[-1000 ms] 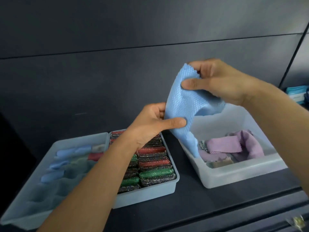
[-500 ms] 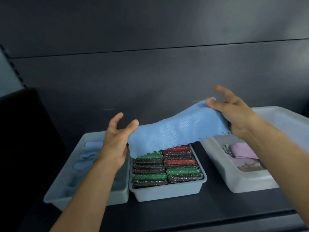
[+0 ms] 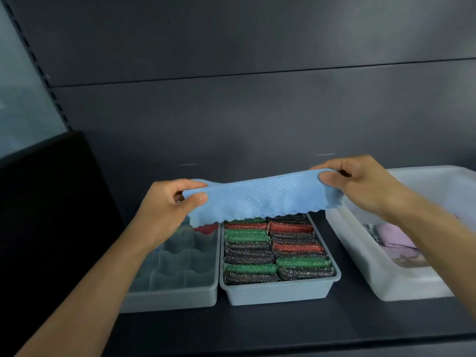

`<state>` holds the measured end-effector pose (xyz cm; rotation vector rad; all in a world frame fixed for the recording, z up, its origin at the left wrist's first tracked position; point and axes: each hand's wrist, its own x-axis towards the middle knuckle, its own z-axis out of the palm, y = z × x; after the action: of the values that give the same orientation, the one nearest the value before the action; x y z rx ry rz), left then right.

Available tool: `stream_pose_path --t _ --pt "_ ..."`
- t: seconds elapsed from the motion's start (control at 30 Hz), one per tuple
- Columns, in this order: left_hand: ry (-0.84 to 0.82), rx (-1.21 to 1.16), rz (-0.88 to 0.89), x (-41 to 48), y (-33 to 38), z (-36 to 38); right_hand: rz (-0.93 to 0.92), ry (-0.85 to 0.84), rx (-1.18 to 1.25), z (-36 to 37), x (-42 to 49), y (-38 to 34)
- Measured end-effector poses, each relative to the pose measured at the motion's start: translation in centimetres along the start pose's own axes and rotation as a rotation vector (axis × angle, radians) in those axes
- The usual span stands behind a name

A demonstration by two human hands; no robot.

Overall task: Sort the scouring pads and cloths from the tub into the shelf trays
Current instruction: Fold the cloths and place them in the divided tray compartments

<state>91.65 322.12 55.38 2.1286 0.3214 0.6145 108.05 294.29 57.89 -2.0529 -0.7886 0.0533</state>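
Holding the blue cloth [image 3: 260, 199] stretched, left hand [image 3: 164, 212] and right hand [image 3: 360, 186] pinch its ends, fingers [image 3: 327, 179] closed on fabric. Fold evenly before lowering into the divided tray [image 3: 170, 297] (cells look narrow).

Dim, cool overhead light, soft blur, edges bowed

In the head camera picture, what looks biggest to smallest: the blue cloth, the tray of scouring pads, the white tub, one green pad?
1. white tub, partly behind the right forearm.
2. pad tray and blue cloth: alike; the cloth is nearer the camera, so unranked.
3. green pad.
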Motion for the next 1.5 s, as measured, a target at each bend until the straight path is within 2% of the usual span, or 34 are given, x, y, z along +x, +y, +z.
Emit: stream_pose_path --t 0.1,0.17,0.3,0.37,0.43,0.5,0.63,0.8,0.93,0.97,1.03,1.07,1.1,1.2,1.23,1.33,1.5 --pt "-0.012 0.049 0.052 -0.1 -0.1 -0.6 -0.026 0.0 -0.021 0.4 0.0 0.1" --pt "0.007 0.0 0.006 0.2 -0.6 -0.6 0.003 -0.005 0.066 0.5 0.1 0.3" --pt "0.012 -0.403 -0.191 0.3 -1.4 0.5 0.167 0.033 0.562 1.3 0.5 0.8" --pt "0.04 -0.57 -0.288 0.4 -1.4 1.4 0.273 0.079 0.715 2.0 0.9 1.1" --pt "0.101 -0.583 -0.343 0.6 -1.0 2.3 0.356 0.139 0.668 3.0 1.2 1.2" --pt "0.164 -0.509 -0.339 0.8 -0.4 2.8 0.361 0.228 0.537 3.6 1.4 1.1" --pt "0.155 -0.456 -0.197 1.0 2.3 3.4 0.159 0.3 0.358 4.4 1.6 -0.8" --pt "-0.01 -0.539 -0.11 0.8 6.9 6.3 -0.079 0.213 0.319 7.0 1.5 -5.2" --pt "-0.1 -0.568 -0.103 0.6 7.7 6.4 -0.126 0.092 0.265 7.0 1.0 -5.8" --pt "-0.075 -0.534 -0.08 0.5 7.5 6.1 -0.136 0.064 0.24 6.7 1.0 -5.6" --pt "0.113 -0.377 0.051 0.8 6.3 5.7 -0.134 0.0 0.236 6.2 1.1 -5.3" --pt "0.198 -0.315 0.112 0.8 5.7 5.5 -0.121 -0.045 0.271 5.9 1.2 -5.3" --pt "0.199 -0.287 0.137 0.8 5.1 5.3 -0.108 -0.1 0.324 5.6 1.3 -5.4" --pt "-0.096 -0.41 0.061 -0.1 3.9 6.6 -0.1 -0.267 0.446 4.6 1.5 -6.0" --pt "-0.13 -0.444 0.039 -0.5 3.8 7.2 -0.102 -0.288 0.464 4.4 1.6 -6.1" --pt "-0.046 -0.49 0.031 -1.2 3.5 8.3 -0.073 -0.264 0.576 4.5 1.8 -5.8" --pt "-0.033 -0.494 0.082 -1.0 4.4 7.6 0.032 -0.23 0.853 6.3 1.4 -4.6"
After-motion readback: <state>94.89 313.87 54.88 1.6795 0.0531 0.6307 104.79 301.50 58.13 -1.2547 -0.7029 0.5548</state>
